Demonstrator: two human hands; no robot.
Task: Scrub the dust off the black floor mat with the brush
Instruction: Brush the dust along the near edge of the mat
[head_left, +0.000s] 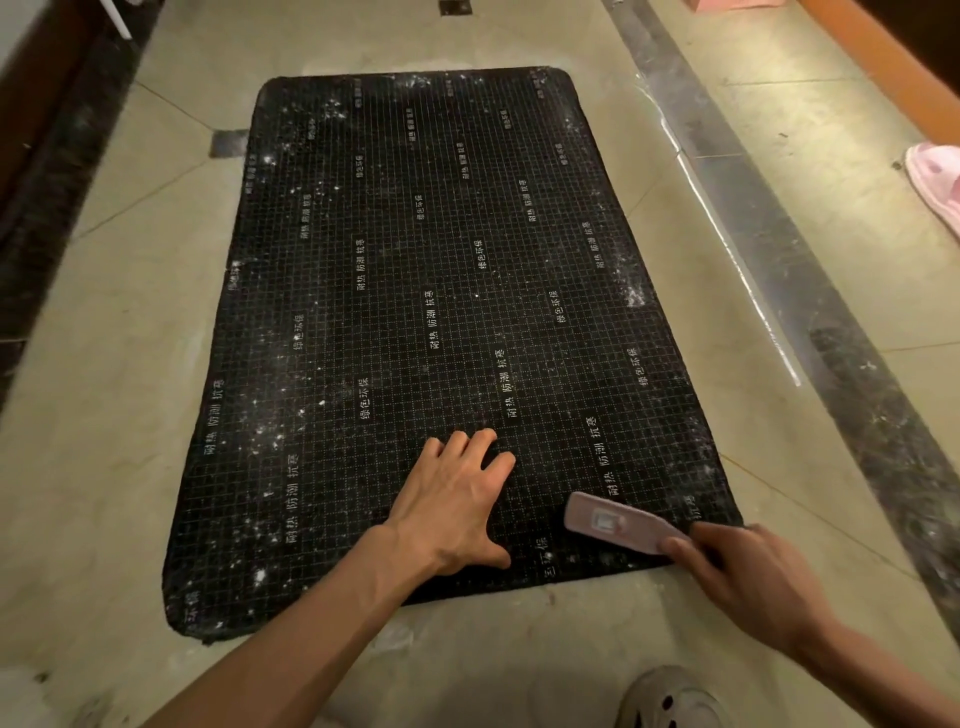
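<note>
The black floor mat (447, 291) lies flat on the tiled floor (104, 322), its long side running from near to far, with white dust thickest along its left side, far edge and right edge. The pink brush (618, 522) rests on the mat's near right corner, gripped at its near end by the right hand (753, 577), fingers wrapped around the handle. The left hand (457, 506) presses on the near middle, fingers spread flat. Judged risks: strokes toward the near edge could push dust onto the floor and the grey shoe (670, 699); a lifted left hand could let the mat slide or buckle; the far dust demands reaching.
</note>
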